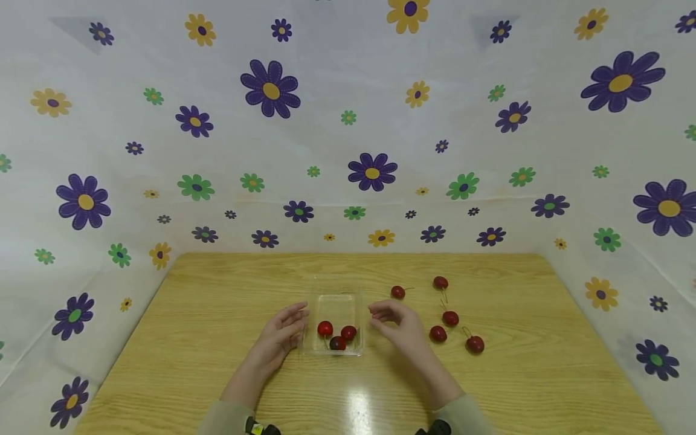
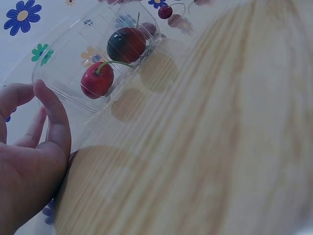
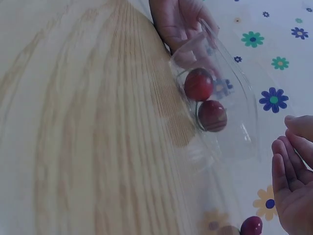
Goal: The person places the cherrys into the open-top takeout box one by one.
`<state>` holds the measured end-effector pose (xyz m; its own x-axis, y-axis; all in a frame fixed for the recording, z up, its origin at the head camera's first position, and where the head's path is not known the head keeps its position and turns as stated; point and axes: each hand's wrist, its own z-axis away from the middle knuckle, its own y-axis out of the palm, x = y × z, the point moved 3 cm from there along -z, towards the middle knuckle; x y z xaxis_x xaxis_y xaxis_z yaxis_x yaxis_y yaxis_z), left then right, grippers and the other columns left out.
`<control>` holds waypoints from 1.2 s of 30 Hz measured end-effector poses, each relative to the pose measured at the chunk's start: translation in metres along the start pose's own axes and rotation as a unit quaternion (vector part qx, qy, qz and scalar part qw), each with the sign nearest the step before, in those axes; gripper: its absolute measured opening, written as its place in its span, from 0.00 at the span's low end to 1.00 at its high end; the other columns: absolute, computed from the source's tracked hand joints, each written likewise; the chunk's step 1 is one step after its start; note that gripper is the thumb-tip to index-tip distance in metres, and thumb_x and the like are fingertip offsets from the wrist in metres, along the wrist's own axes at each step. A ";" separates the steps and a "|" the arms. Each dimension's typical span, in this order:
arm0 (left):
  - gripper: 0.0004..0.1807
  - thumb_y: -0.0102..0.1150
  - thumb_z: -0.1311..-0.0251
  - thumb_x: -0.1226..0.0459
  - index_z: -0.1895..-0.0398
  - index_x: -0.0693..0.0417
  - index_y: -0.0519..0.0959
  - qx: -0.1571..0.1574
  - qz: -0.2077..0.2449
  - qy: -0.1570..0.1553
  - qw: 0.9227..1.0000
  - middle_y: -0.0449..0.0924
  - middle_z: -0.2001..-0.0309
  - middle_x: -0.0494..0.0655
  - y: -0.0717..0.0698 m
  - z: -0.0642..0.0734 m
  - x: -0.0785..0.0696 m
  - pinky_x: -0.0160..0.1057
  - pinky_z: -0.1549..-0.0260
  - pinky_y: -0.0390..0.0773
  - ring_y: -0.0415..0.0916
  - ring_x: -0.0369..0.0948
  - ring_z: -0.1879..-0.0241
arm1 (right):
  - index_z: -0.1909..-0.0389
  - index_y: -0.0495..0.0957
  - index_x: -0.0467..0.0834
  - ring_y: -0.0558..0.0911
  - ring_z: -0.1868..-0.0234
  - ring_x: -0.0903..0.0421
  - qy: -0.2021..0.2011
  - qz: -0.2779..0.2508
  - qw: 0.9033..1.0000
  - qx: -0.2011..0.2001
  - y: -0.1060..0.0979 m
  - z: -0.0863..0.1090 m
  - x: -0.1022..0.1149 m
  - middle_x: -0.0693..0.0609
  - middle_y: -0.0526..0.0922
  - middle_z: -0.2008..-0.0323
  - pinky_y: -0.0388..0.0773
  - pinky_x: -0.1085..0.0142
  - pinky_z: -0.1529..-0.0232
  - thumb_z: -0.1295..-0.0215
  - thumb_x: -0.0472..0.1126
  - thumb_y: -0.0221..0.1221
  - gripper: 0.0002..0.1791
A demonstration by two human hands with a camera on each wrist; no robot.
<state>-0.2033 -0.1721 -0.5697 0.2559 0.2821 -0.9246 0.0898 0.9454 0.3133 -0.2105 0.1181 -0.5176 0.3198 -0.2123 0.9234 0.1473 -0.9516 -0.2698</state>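
Note:
A clear plastic box [image 1: 338,302] sits on the table between my hands, with three cherries at its near end: a bright red cherry [image 1: 325,328], a dark red one [image 1: 348,332] and a part-black one [image 1: 338,343]. My left hand [image 1: 277,339] is at the box's left side, its loosely bent fingertips right at the clear wall; in the left wrist view, the fingers [image 2: 55,115] overlap the box edge. Apart from the box's right side, my right hand [image 1: 401,326] has relaxed, slightly bent fingers with nothing between them.
Several loose cherries lie right of my right hand, among them a cherry [image 1: 398,292] beyond its fingers and a stemmed one [image 1: 475,344] farther right. The wooden table [image 1: 217,302] meets a flower-printed white sheet [image 1: 326,133] at the back and sides.

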 end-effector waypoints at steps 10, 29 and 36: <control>0.28 0.53 0.24 0.74 0.23 0.65 0.66 0.001 -0.002 0.008 1.000 0.77 0.44 0.39 0.000 0.000 0.000 0.26 0.63 0.80 0.78 0.32 0.52 | 0.50 0.86 0.32 0.83 0.57 0.69 0.018 0.015 0.999 -0.032 -0.027 0.005 0.000 0.33 0.87 0.54 0.83 0.70 0.47 0.34 0.27 0.69 0.12; 0.30 0.52 0.23 0.74 0.21 0.67 0.61 0.011 -0.007 0.006 1.000 0.77 0.42 0.39 -0.001 0.001 -0.002 0.26 0.62 0.80 0.78 0.31 0.50 | 0.50 0.84 0.29 0.83 0.58 0.72 0.014 0.036 0.996 -0.081 -0.075 0.017 -0.005 0.35 0.87 0.53 0.80 0.79 0.50 0.33 0.26 0.67 0.12; 0.29 0.54 0.24 0.74 0.22 0.66 0.63 0.011 -0.008 0.013 1.000 0.78 0.42 0.39 -0.001 0.000 0.000 0.27 0.61 0.80 0.78 0.31 0.50 | 0.49 0.83 0.28 0.82 0.59 0.72 0.038 0.031 0.994 -0.095 -0.088 0.025 -0.008 0.67 0.86 0.58 0.80 0.78 0.55 0.32 0.27 0.67 0.13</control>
<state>-0.2033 -0.1730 -0.5695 0.2299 0.2709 -0.9348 0.1153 0.9461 0.3025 -0.2027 0.2090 -0.5076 0.2496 -0.2808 0.9268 -0.0528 -0.9596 -0.2765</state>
